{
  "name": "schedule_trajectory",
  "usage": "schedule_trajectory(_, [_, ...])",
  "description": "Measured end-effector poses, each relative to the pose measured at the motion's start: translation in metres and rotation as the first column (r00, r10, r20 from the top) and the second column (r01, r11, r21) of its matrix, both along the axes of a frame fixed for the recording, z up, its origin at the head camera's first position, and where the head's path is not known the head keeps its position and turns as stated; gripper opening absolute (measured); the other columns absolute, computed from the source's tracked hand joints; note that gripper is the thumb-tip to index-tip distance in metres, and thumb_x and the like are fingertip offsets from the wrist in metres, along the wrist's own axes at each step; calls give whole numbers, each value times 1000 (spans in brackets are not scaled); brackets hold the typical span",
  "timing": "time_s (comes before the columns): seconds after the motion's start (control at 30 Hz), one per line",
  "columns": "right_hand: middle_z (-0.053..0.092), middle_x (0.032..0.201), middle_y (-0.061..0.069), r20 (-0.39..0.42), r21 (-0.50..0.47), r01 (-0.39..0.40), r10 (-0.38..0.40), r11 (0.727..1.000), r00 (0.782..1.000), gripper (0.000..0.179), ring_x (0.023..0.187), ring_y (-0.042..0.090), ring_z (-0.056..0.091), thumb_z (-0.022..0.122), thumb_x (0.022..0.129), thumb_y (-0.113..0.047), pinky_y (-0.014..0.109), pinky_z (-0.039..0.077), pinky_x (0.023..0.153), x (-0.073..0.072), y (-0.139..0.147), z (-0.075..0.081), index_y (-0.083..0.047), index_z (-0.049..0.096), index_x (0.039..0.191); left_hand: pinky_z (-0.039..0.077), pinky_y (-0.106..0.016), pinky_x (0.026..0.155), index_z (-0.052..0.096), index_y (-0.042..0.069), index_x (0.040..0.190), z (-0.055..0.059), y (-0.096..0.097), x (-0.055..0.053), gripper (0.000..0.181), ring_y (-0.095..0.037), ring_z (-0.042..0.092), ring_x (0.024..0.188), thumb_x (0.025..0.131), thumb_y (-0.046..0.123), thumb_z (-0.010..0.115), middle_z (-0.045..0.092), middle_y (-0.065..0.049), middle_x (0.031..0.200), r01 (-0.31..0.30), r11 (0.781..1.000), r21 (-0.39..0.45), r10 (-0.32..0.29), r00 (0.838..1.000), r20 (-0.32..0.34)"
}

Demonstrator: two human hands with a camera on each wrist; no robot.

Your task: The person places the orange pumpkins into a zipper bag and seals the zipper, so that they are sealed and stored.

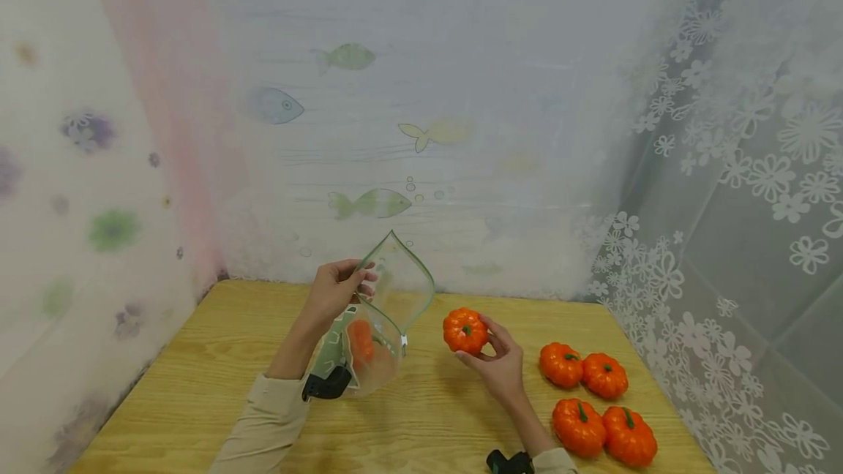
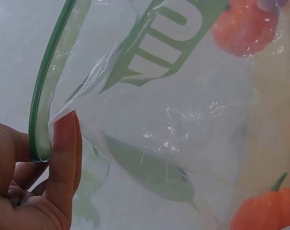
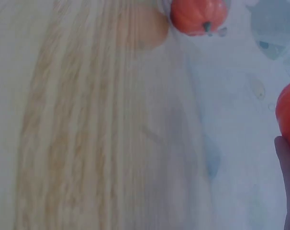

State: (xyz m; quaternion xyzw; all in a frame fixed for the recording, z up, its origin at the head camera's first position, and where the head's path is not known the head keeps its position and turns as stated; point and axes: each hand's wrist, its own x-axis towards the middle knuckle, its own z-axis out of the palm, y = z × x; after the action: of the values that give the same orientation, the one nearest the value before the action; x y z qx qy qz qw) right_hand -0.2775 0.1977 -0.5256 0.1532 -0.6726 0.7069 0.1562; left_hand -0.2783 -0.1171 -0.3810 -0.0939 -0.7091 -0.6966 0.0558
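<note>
My left hand [image 1: 337,290] pinches the green-edged rim of a clear zip bag [image 1: 395,280], whose mouth gapes upward. Through its film shows a small orange pumpkin [image 1: 360,342], low inside. To the right of the bag, my right hand [image 1: 503,364] grips another small orange pumpkin [image 1: 465,330] above the table, green stem facing the head camera. In the left wrist view the left hand's fingers [image 2: 63,158] press the film beside the green seal [image 2: 47,72]. Only a fingertip of the right hand [image 3: 287,172] and part of its pumpkin [image 3: 289,115] appear in the right wrist view.
Several more orange pumpkins [image 1: 582,426] lie in a loose cluster at the right of the wooden table [image 1: 263,328]. Behind the table hangs a pale curtain [image 1: 514,189] printed with fish. Another curtain with white flowers [image 1: 737,276] borders the right side.
</note>
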Motion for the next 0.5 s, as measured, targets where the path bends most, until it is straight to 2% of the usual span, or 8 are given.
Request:
schedule_trajectory(0.23, [52,136,16,-32,-13,-54,54,998,998,74,119,9,63,84,73,15,33,62,80,2,-8,10,3,57,141,60,-20,68,57,-17,132,2,-3,-2,32,-5,68,70,105,1,51,73,-10,95,-21,1000,24,20,1000,19])
schedule_trajectory(0.5, [53,132,12,-111,-25,-108,105,994,988,76,125,13,61,83,72,17,36,62,83,4,-17,21,6,54,141,60,-20,67,58,-16,132,2,-7,-7,32,-6,68,72,105,1,53,74,-15,100,-19,1000,20,18,1000,19])
